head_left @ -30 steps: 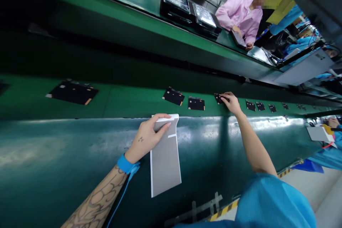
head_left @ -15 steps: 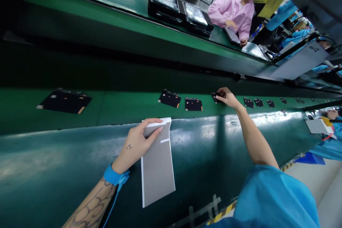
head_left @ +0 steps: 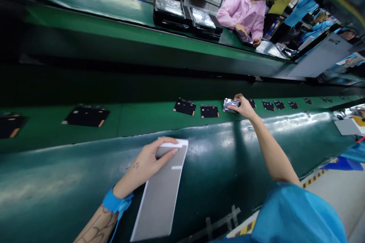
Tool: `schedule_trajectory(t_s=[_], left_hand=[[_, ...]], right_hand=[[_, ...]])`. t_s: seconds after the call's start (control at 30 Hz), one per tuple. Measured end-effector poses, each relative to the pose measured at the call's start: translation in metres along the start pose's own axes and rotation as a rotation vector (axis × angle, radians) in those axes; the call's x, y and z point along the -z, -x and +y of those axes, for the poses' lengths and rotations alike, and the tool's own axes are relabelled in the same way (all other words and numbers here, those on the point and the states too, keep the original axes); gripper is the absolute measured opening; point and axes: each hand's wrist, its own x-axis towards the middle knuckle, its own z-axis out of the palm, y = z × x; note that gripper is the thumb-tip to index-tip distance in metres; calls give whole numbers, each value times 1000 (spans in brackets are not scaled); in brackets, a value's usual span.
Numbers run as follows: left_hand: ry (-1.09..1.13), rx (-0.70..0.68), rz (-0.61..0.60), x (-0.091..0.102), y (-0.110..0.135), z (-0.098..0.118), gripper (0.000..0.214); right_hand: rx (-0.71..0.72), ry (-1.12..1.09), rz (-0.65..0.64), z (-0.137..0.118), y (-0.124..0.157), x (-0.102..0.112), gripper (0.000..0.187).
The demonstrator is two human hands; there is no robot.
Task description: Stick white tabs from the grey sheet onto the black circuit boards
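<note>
The dark green bench [head_left: 57, 186] stretches across the near side, and a brighter green strip [head_left: 142, 117] runs along its far edge. Over the bench, a long grey panel [head_left: 159, 197] with white edges slants toward the person; whether it rests on the surface or is held just above cannot be told. The person's left hand [head_left: 151, 161] grips its far end, thumb on the grey face and index finger along the white edge. The right hand [head_left: 243, 107] reaches out over the strip, its fingers closed on the right end of a small silvery piece [head_left: 230, 104], whose shiny face catches the light. Just left of that piece lies a black board [head_left: 209, 111] with orange marks, one of several spread along the strip.

The step in hand appears to be picking up or turning the silvery piece while the panel is kept ready; whether the piece is clear of the strip is hard to tell. The next move calls for a secure pinch and enough clearance from the neighbouring boards, with the panel held steady.
</note>
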Motion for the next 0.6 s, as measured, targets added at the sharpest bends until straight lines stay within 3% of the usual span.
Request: schedule_trajectory(t_s=[0.07, 0.13, 0.2, 0.3, 0.43, 0.5, 0.6], left_hand=[[-57, -48, -178, -3, 19, 5, 34], [-131, -88, -271, -8, 39, 8, 32], [-251, -117, -217, -15, 57, 9, 35], [-536, -125, 50, -23, 78, 6, 35], [-747, -55, 304, -28, 89, 10, 41], [-770, -112, 318, -33, 86, 18, 46], [-746, -240, 245, -46, 69, 29, 47]], right_hand=[[8, -120, -4, -35, 24, -7, 50], [28, -247, -66, -76, 58, -24, 41], [67, -304, -197, -115, 97, -50, 39], [136, -236, -288, -154, 150, -93, 29], [188, -53, -125, -165, 182, -128, 41], [191, -51, -29, -162, 186, -131, 39], [224, -51, -41, -161, 185, -124, 17]])
